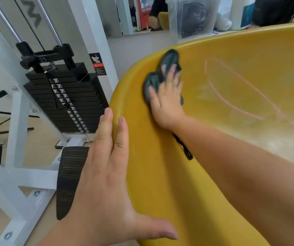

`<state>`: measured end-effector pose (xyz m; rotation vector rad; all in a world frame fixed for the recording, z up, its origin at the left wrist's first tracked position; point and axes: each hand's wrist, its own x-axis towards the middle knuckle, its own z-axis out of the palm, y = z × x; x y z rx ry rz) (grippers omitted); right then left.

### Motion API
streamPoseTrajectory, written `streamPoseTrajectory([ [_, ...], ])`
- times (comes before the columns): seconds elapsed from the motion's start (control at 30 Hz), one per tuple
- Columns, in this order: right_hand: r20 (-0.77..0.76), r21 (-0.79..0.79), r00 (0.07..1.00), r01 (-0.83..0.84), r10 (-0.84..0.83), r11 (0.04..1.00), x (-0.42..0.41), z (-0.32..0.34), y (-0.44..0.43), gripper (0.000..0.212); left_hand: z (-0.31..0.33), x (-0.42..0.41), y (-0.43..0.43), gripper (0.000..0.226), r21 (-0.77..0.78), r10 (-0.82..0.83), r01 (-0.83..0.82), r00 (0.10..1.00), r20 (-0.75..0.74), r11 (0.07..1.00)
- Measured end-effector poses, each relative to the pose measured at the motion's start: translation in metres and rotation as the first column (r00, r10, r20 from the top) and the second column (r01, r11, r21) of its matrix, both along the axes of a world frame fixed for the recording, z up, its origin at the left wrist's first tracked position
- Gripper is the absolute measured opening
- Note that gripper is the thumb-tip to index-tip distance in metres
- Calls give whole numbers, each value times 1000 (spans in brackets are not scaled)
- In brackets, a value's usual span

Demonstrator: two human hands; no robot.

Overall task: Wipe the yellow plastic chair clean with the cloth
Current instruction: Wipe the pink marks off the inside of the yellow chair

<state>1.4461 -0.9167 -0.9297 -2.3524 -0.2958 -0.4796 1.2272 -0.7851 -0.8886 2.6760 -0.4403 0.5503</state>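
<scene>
The yellow plastic chair [231, 50] fills the right half of the head view, its shell curving from the left rim to the top right. A pink scribbled loop marks its inner surface at the right. My right hand [167, 102] lies flat on a dark green cloth [169, 61], pressing it against the shell near the upper left rim. My left hand [110, 174] grips the chair's left edge, fingers over the outside and thumb on the inside. A black strap hangs under my right wrist.
A white weight machine [18, 121] with a black plate stack [68, 96] and a ribbed black footplate [70, 174] stands close on the left. Behind the chair are a clear plastic box [194, 16] and a seated person.
</scene>
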Motion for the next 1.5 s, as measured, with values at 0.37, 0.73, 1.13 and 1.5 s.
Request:
streamPoseTrajectory([
  [0.37, -374, -462, 927, -167, -20, 871, -71, -108, -161, 135, 0, -5, 1, 152, 160, 68, -55, 995, -73, 986],
  [0.73, -359, 34, 800, -503, 480, 864, -169, -55, -52, 89, -6, -3, 1, 130, 61, 15, -16, 1000, 8, 998],
  [1.13, -546, -435, 811, -59, -211, 899, -92, -103, -172, 117, -13, -3, 4, 113, 189, 17, -38, 994, 111, 981],
  [1.5, -597, -122, 681, -600, 425, 790, -249, -67, -129, 69, -3, 2, 0, 109, 227, 19, -54, 988, 152, 972],
])
